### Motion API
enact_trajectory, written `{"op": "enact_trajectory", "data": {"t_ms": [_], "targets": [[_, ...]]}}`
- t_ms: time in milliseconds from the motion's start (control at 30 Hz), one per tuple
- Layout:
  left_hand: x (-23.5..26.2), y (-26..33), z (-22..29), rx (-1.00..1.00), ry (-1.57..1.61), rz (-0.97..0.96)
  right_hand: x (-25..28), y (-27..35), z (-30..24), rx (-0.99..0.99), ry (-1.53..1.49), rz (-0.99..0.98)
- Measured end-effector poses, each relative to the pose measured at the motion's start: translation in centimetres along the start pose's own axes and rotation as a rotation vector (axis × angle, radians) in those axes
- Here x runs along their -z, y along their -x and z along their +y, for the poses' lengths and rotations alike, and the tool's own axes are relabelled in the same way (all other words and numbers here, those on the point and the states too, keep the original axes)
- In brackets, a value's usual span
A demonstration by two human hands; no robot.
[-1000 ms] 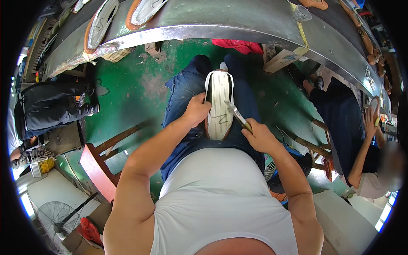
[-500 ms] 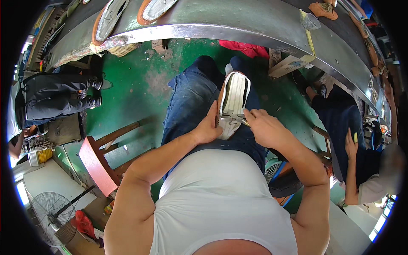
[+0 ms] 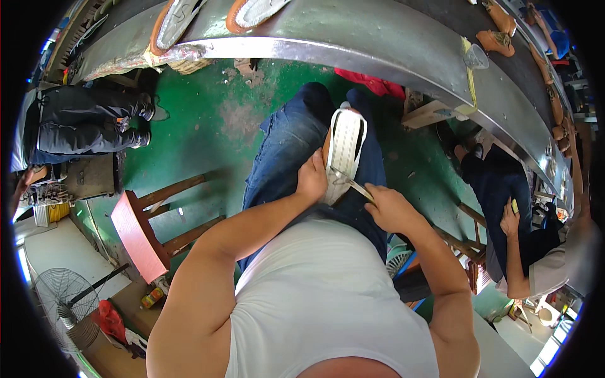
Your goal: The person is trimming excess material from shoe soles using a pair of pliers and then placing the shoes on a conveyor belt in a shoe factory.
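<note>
A shoe upper on a last point(image 3: 345, 142) lies bottom up across my thighs, toe pointing away from me. Its sole side shows pale and ribbed, with a white edge folded around it and tan leather along the left side. My left hand point(image 3: 311, 179) is closed around the shoe's left side near the heel end. In my right hand point(image 3: 392, 209) are metal pincers point(image 3: 358, 188), gripped by the handles. The head of the pincers rests over the heel part of the shoe, close to my left fingers. The jaws are too small to read clearly.
A metal-edged workbench point(image 3: 277, 50) curves across the far side, carrying two upturned shoes point(image 3: 173, 25) and a clear cup point(image 3: 476, 58). A pink-topped stool point(image 3: 137, 236) stands at left, near a fan point(image 3: 66, 309). One person point(image 3: 94, 120) stands left; another point(image 3: 504, 189) sits right.
My right hand and the pincers have swung slightly nearer to me, and the pincers now slant more steeply across the heel. My left hand still holds the shoe. The whole view has shifted a little.
</note>
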State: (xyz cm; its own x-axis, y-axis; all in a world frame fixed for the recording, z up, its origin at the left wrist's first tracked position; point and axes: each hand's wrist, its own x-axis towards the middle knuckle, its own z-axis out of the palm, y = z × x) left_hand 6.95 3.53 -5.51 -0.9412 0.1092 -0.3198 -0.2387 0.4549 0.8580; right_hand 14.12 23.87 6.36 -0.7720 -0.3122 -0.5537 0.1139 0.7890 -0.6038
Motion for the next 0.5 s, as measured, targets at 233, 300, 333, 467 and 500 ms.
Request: {"op": "enact_trajectory", "data": {"t_ms": [233, 300, 333, 467, 500], "targets": [[0.3, 0.9, 0.6, -0.345, -0.018, -0.057, 0.3, -2.3, 0.4, 0.022, 0.370, 0.416], [0.7, 0.8, 0.9, -0.498, -0.152, -0.145, -1.4, -2.6, 2.6, -0.030, 0.168, 0.440], [0.8, 0.8, 1.1, -0.494, -0.151, -0.146, -2.3, -2.6, 3.7, -0.030, 0.167, 0.436], [2.0, -0.1, 2.9, -0.608, -0.384, -0.277, 1.4, -2.0, 4.1, -0.171, -0.199, 0.227], [2.2, -0.3, 3.3, -0.595, -0.415, -0.321, 3.2, -1.8, 3.7, -0.326, -0.535, -0.066]]}}
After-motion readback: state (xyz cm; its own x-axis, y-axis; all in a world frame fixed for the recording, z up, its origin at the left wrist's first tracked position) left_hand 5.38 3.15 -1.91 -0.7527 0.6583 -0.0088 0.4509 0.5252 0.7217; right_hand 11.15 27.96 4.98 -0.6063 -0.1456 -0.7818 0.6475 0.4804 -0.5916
